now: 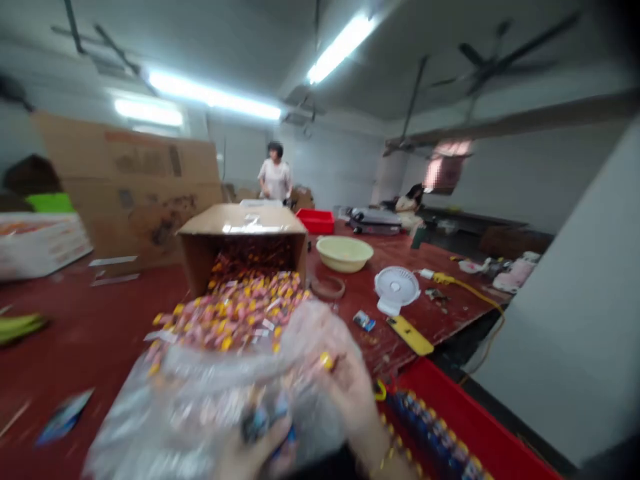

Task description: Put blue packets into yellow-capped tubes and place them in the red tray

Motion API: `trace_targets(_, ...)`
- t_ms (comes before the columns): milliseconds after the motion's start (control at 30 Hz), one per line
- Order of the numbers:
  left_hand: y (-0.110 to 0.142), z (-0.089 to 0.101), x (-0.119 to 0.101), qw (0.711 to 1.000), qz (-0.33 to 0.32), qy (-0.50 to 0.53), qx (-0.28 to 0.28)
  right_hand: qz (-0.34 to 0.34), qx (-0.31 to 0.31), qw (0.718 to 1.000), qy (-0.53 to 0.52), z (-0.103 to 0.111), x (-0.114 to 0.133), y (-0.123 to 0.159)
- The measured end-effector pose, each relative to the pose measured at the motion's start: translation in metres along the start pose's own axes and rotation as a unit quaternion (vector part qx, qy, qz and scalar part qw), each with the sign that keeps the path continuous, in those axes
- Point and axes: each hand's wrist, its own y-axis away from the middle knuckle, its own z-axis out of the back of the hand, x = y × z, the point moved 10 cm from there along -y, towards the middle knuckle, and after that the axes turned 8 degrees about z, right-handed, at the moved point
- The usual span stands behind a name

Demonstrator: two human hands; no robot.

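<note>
Your left hand [253, 455] curled round blurry blue item [266, 416]; right hand [353, 390] half-curled by yellow-capped piece [326, 361], can't tell if gripped. Carton [235, 219] mouth faces you, probably for easy reach.

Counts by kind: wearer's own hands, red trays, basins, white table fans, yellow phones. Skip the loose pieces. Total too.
Hands: 2 (left hand, right hand)
Red trays: 2 (far red tray, near red tray)
Basins: 1 (pale yellow basin)
Table fans: 1 (white fan)
Phones: 1 (yellow phone)
Total: 7
</note>
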Motion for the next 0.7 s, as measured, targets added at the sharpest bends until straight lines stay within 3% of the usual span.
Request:
trace_targets(67,-0.005,0.012,0.008,0.999,0.005,0.024,-0.027,0.048,0.015,0.996,0.071,0.0,0.029,-0.004)
trace_targets(133,-0.009,0.007,0.007,0.999,-0.026,0.009,0.023,0.085,0.028,0.99,0.112,0.002,0.047,-0.014)
trace_targets(267,-0.011,0.007,0.005,0.999,-0.043,0.003,0.029,0.128,0.112,0.97,0.175,-0.013,0.063,-0.023)
trace_targets(467,-0.002,0.001,-0.007,0.996,-0.084,-0.015,0.039,0.221,0.256,0.905,0.26,-0.054,0.072,-0.016)
trace_targets(567,-0.003,0.003,-0.001,0.997,-0.061,-0.014,0.046,0.179,0.287,0.911,0.237,-0.061,0.06,-0.019)
trace_targets(700,-0.006,-0.001,0.01,0.996,-0.025,0.009,0.086,-0.006,0.283,0.946,0.16,-0.054,0.019,-0.021)
